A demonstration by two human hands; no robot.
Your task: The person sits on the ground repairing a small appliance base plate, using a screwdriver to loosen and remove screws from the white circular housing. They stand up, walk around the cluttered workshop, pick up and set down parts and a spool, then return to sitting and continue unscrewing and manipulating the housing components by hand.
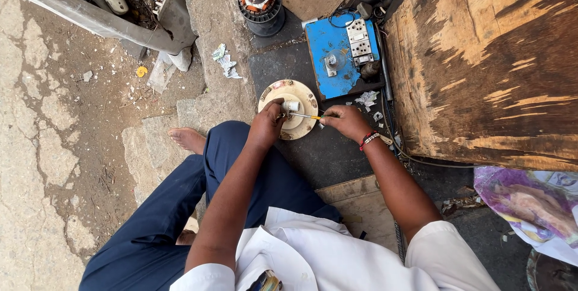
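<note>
Cracked pavement and a dark floor mat carry the work, with a round cream motor cover (289, 110) lying on the mat as the landmark. Left of the cover a bare foot (188, 139) rests on stone. On the cover, the left hand (269, 123) presses down, fingers curled against its white centre hub (291, 106). Just right of the cover, the right hand (344, 121) has its fingers closed on a yellow-handled screwdriver (307, 116), tip at the hub. Beyond the cover sits a blue switchboard (332, 56); farther right, a worn wooden box (487, 56).
</note>
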